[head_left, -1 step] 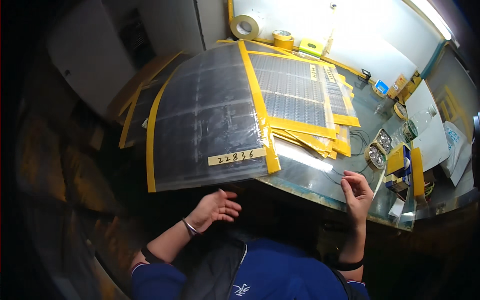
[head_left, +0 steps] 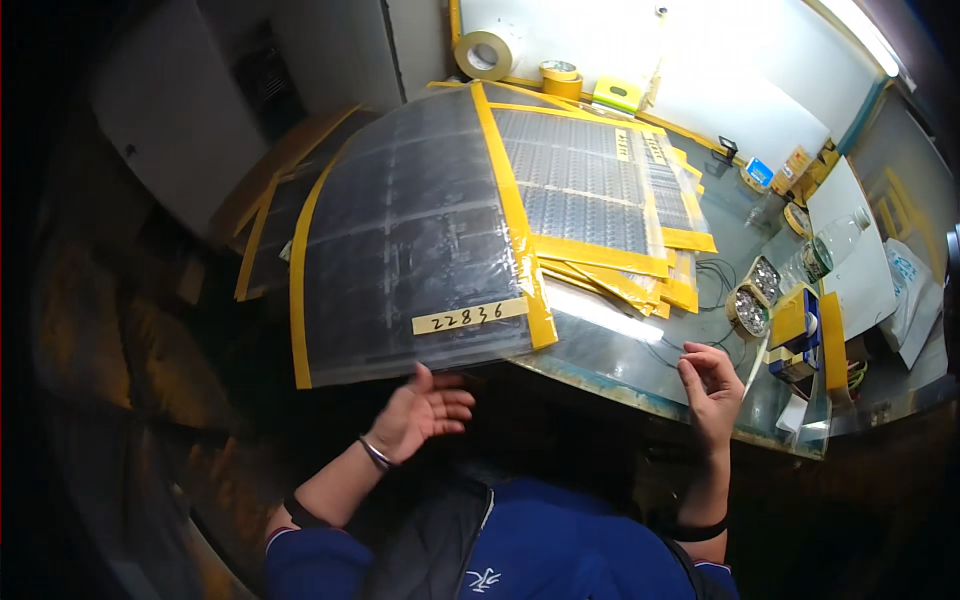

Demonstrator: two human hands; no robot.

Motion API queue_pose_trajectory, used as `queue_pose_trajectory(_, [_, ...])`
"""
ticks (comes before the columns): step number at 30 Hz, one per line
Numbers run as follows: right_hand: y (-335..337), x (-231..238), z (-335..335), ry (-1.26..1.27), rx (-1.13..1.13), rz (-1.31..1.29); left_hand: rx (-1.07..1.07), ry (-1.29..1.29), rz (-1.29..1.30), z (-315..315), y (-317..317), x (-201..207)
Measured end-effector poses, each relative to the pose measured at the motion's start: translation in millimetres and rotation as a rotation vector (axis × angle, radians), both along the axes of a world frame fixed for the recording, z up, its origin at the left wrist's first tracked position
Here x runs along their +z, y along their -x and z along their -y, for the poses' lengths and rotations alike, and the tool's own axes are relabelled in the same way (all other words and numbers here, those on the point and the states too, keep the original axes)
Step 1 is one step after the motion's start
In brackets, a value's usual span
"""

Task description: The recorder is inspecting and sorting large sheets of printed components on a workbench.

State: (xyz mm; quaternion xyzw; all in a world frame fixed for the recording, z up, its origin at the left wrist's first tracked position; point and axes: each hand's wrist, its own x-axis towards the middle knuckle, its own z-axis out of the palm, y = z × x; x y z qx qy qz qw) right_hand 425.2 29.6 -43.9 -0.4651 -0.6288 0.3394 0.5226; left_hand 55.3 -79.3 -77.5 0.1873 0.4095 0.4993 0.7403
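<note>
A large dark sheet (head_left: 400, 200) in clear film, edged with yellow tape and bearing a pale handwritten label, lies at the table's left; its near end sticks out past the edge. Just below that end is my left hand (head_left: 425, 410), open, palm turned inward, thumb raised and fingers apart. It appears to hold nothing; whether the thumb touches the sheet I cannot tell. My right hand (head_left: 712, 385) hovers by the table's front edge, fingers loosely curled toward the thumb, a small gap between and nothing visible in it. Thin dark wire (head_left: 718, 272) lies beyond it.
More yellow-taped sheets (head_left: 580, 190) are stacked to the right. Tins of small metal pieces (head_left: 748, 310), a blue-and-yellow box (head_left: 795, 335), and a clear bottle (head_left: 838, 240) stand at the right. Tape rolls (head_left: 485, 55) and a yellow-green case (head_left: 615, 94) line the back.
My left hand has shifted slightly left, its thumb now raised higher. My right hand keeps its curled shape. The whole view has moved a little.
</note>
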Motion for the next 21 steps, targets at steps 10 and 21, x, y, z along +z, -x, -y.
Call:
queue_pose_trajectory(10, [1, -2, -4, 0.013, -0.055, 0.030, 0.683, -0.056, -0.388, -39, 37, 33])
queue_pose_trajectory(21, [2, -8, 2, -0.017, -0.203, 0.010, 1.458, -0.395, -1.166, -34, 237, 15])
